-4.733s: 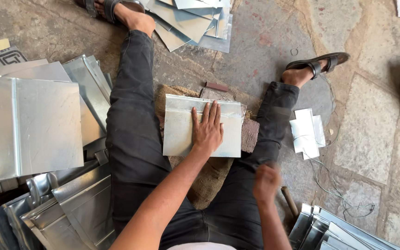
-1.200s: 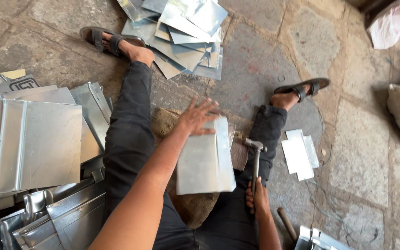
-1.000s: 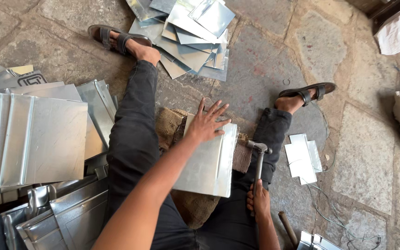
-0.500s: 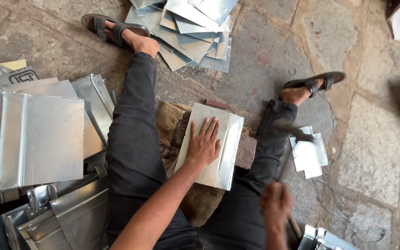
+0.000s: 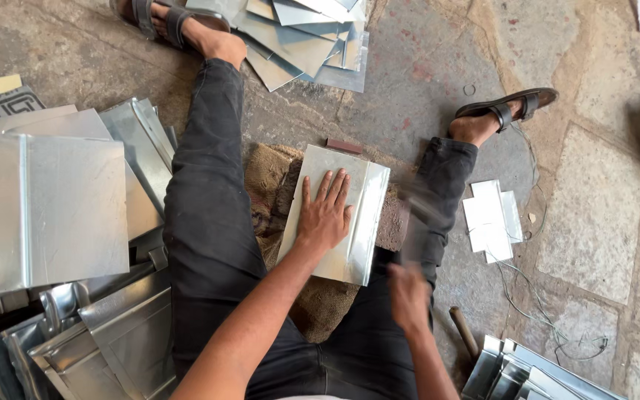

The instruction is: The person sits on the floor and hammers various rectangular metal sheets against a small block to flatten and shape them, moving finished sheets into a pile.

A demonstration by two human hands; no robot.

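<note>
I sit on a stone floor with my legs spread. A folded galvanized metal sheet (image 5: 353,222) lies between them on a brown block (image 5: 395,222) over burlap sacking (image 5: 268,178). My left hand (image 5: 324,215) presses flat on the sheet, fingers spread. My right hand (image 5: 409,296) grips a hammer (image 5: 415,222), which is blurred beside the sheet's folded right edge.
Finished folded sheets (image 5: 46,207) are stacked at my left, with more bent pieces (image 5: 98,333) below them. Flat cut sheets (image 5: 305,30) lie by my left foot. Small white pieces (image 5: 490,218) and wire (image 5: 550,326) lie at right, near a wooden handle (image 5: 464,333) and more metal (image 5: 527,374).
My left hand turned the sheet and laid it flat on the block. My right hand raised the hammer and now swings it down at the sheet's right edge.
</note>
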